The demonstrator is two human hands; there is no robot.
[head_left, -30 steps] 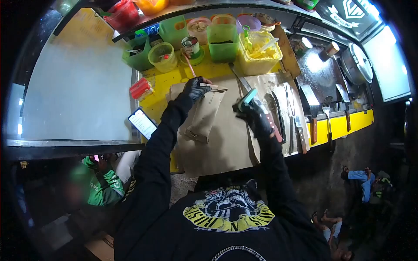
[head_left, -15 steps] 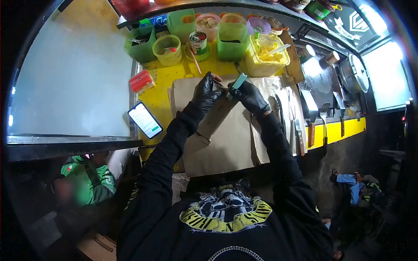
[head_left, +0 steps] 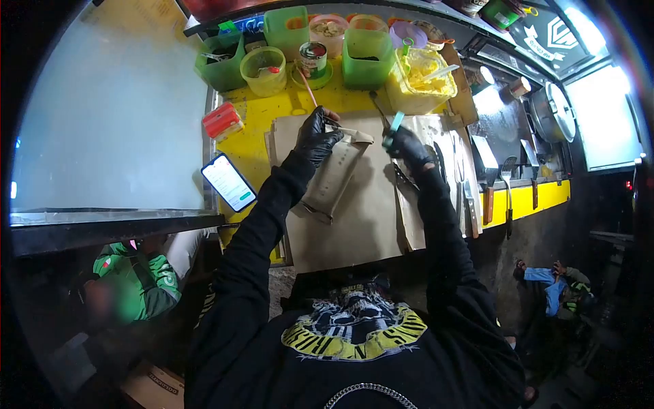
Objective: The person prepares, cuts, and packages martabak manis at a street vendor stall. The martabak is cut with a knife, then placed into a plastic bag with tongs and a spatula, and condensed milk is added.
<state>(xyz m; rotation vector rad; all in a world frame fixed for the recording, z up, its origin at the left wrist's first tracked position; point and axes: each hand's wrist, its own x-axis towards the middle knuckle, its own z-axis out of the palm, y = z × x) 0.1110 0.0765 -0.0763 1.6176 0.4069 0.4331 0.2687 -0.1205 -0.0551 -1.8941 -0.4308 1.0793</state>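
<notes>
A brown paper bag (head_left: 334,183) with a folded-over top lies on the brown paper sheets (head_left: 364,235). My left hand (head_left: 317,141), in a black glove, is closed on the upper left edge of the bag. My right hand (head_left: 411,151), also black-gloved, grips a small teal stapler (head_left: 394,125) whose end points up. Stapler and bag are apart, with a strip of paper sheet between them. Most of the stapler's body is hidden inside my fingers.
Several green tubs, an open tin (head_left: 313,60) and a tub of yellow spread (head_left: 422,82) line the back. A phone (head_left: 228,182) lies left, near a red-topped block (head_left: 222,121). Knives, spatulas (head_left: 485,160) and a griddle (head_left: 501,102) are right. Two people sit below.
My right hand has moved right and slightly down with the stapler, away from the bag's top. The folded top now shows. My left hand has stayed on the bag.
</notes>
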